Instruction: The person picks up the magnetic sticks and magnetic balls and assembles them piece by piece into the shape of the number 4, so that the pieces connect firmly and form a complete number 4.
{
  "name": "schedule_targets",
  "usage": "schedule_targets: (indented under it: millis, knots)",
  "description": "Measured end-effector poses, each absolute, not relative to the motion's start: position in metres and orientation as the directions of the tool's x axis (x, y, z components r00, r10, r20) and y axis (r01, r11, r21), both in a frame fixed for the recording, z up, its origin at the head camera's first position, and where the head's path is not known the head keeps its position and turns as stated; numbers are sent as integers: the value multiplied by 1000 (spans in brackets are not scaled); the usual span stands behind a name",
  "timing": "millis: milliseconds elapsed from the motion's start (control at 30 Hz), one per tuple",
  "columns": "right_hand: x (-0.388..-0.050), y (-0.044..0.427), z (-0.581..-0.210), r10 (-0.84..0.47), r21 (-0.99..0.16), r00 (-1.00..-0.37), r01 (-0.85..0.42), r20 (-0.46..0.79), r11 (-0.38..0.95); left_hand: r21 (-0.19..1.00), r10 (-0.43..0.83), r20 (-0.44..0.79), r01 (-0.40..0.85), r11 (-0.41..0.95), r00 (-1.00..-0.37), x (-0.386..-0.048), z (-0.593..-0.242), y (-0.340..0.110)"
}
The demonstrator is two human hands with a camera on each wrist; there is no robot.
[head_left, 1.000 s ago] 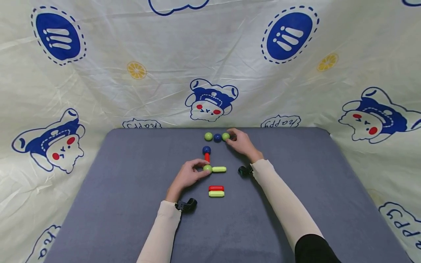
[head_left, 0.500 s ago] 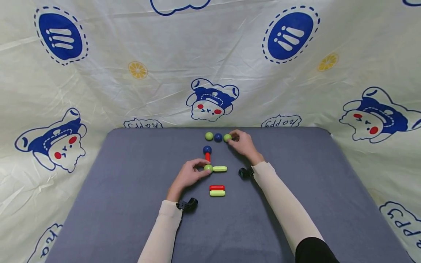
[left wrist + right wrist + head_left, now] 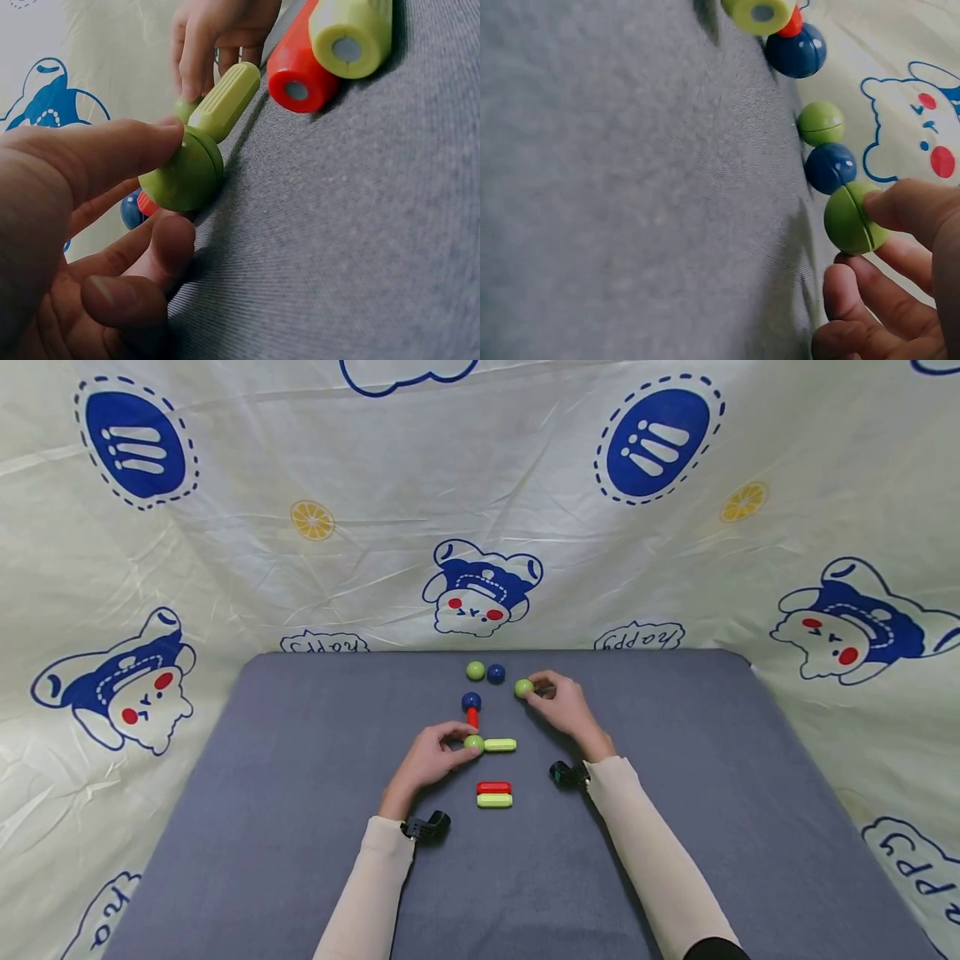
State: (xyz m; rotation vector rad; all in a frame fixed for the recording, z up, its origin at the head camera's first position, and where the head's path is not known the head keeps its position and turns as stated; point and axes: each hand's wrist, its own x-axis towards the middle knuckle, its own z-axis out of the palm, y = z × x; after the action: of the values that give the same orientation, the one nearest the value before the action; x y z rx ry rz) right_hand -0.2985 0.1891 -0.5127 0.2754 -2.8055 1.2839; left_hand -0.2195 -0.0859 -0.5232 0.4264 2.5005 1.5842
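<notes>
My left hand (image 3: 431, 760) pinches a green ball (image 3: 184, 172) between thumb and fingers. From that ball a yellow-green rod (image 3: 500, 745) points right, and a red rod (image 3: 472, 719) runs away to a blue ball (image 3: 471, 701) at its far end. My right hand (image 3: 566, 706) pinches another green ball (image 3: 853, 217), just right of and nearer than the back row. In that row a green ball (image 3: 476, 671) and a blue ball (image 3: 496, 674) sit side by side. The right wrist view shows the pinched ball's seam.
Nearer on the grey table (image 3: 315, 877), a red rod (image 3: 493, 787) and a yellow-green rod (image 3: 494, 801) lie side by side; metallic discs show on their ends in the left wrist view. A printed white sheet (image 3: 525, 460) hangs behind the table's far edge.
My right hand has drawn its green ball away from the blue ball in the back row, to the right and nearer. The left hand keeps its hold in about the same place.
</notes>
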Motion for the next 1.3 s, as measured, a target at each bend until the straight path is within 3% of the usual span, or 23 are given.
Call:
schedule_targets:
  millis: [567, 1300]
  knots:
    - [-248, 199, -509, -178, -770, -977, -205, 120, 604, 910, 319, 12, 143, 390, -948, -219, -523, -87]
    - [-227, 209, -500, -262, -766, -965, -179, 15, 617, 906, 326, 6, 143, 398, -945, -219, -522, -87]
